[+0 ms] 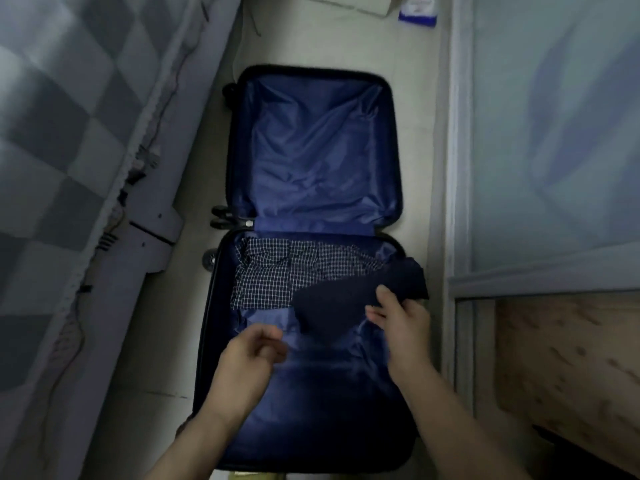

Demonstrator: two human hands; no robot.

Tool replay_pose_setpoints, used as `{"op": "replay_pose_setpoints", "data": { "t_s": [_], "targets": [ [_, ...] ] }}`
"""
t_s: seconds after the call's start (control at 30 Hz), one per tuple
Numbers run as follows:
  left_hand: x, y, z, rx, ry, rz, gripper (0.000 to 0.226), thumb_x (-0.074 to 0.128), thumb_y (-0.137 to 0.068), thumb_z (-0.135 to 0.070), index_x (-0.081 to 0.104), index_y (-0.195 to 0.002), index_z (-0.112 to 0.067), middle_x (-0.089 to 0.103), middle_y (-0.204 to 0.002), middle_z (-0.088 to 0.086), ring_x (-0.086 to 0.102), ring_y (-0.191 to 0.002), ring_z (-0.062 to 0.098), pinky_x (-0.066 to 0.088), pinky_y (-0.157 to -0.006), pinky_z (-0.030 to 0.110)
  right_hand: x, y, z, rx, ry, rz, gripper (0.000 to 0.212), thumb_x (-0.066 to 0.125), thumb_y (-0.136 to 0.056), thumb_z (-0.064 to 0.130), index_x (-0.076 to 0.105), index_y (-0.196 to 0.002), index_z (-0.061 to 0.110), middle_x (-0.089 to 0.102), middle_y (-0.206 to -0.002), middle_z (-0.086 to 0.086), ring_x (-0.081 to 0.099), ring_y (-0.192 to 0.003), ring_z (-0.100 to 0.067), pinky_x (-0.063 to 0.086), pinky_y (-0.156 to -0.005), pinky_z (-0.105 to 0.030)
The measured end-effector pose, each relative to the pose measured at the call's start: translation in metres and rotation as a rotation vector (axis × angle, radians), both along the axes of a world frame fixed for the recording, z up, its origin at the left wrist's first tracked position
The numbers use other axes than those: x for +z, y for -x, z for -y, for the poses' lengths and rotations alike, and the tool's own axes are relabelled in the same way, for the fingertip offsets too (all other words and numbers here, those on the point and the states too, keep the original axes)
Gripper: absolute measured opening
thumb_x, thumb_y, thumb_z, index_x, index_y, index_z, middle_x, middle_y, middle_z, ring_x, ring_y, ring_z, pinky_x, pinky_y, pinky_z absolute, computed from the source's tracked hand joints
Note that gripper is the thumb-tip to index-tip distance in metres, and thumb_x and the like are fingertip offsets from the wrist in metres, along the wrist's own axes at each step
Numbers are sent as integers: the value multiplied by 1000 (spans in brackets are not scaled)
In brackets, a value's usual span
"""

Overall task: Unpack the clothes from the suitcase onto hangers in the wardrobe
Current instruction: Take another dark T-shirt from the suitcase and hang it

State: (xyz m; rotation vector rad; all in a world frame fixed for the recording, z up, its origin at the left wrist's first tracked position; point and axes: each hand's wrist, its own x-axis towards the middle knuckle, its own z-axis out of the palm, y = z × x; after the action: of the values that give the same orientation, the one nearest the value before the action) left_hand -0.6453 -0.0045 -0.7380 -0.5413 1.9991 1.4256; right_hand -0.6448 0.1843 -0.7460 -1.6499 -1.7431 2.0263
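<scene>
We're pinching the dark garment [332, 306] with our right hand [403, 320] inside the open suitcase [221, 306], checked shirt [273, 271] lying just beyond the fingertips. Our left hand [249, 358] is hovering nearby, fingers loosely curled, holding nothing.

A dark navy hard-shell suitcase [214, 306] with glossy blue fabric lining lies open flat on the floor, its empty lid half toward twelve o'clock and its packed half toward six. In the packed half, against the hinge, a navy-and-white checked cotton shirt [266, 278] lies crumpled, spread from nine o'clock toward the middle. A plain dark navy garment [329, 303] overlaps the shirt's three o'clock side, loosely bunched, one corner draped over the suitcase's three o'clock rim.
</scene>
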Motion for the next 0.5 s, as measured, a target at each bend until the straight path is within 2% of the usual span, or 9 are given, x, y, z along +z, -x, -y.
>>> {"op": "replay_pose_setpoints", "data": {
  "t_s": [0.07, 0.2, 0.27, 0.37, 0.4, 0.47, 0.5],
  "targets": [
    [42, 5, -7, -36, -28, -35, 32, 41, -85, 14, 57, -80, -13, 66, -78, 7, 62, -78, 18, 47, -70, 22, 58, -3, -1, 25, 22, -93, 4, 61, -88, 14, 62, -85, 12, 67, -68, 3, 62, -63, -13, 53, -69, -30],
    [119, 16, -12, -170, -35, -148, 43, 39, -78, 22, 56, -84, -17, 62, -86, 1, 58, -85, 16, 44, -72, 10, 179, -7, -6, -33, 196, -277, 9, 57, -86, 4, 64, -84, 9, 68, -68, 1, 57, -57, -14, 49, -54, -24],
    [163, 23, -14, -192, -34, -218, 41, 42, -82, 17, 56, -87, -21, 61, -92, -1, 57, -89, 15, 41, -72, 6, 247, -7, -9, 2, 261, -380, 15, 53, -84, 2, 65, -88, 10, 69, -76, 0, 60, -67, -19, 49, -60, -28],
    [241, 32, -22, -137, -103, -291, 22, 49, -92, -1, 55, -95, -22, 60, -96, -4, 55, -94, 13, 42, -75, 5, 346, -9, -11, 97, 357, -500, 30, 47, -78, 6, 65, -102, 11, 73, -96, -3, 69, -85, -18, 56, -65, -24],
    [260, 33, -24, -105, -149, -297, 18, 50, -93, -8, 54, -106, -20, 59, -106, -2, 54, -102, 12, 42, -83, 8, 373, -11, -9, 110, 406, -529, 33, 46, -76, 9, 66, -102, 10, 73, -97, -5, 70, -86, -16, 56, -63, -23],
    [309, 39, -24, -21, -280, -309, 41, 52, -92, -23, 43, -131, -16, 50, -129, -2, 47, -120, 12, 39, -103, 26, 430, -11, -9, 121, 499, -584, 34, 45, -71, 15, 70, -92, 8, 74, -87, -8, 71, -76, -17, 56, -57, -22],
    [333, 42, -22, 11, -361, -293, 48, 54, -89, -29, 40, -134, -18, 47, -135, -2, 45, -125, 12, 37, -107, 32, 454, -13, -10, 116, 528, -606, 31, 46, -68, 18, 73, -80, 8, 73, -77, -8, 70, -67, -17, 55, -52, -21]
  ]
}}
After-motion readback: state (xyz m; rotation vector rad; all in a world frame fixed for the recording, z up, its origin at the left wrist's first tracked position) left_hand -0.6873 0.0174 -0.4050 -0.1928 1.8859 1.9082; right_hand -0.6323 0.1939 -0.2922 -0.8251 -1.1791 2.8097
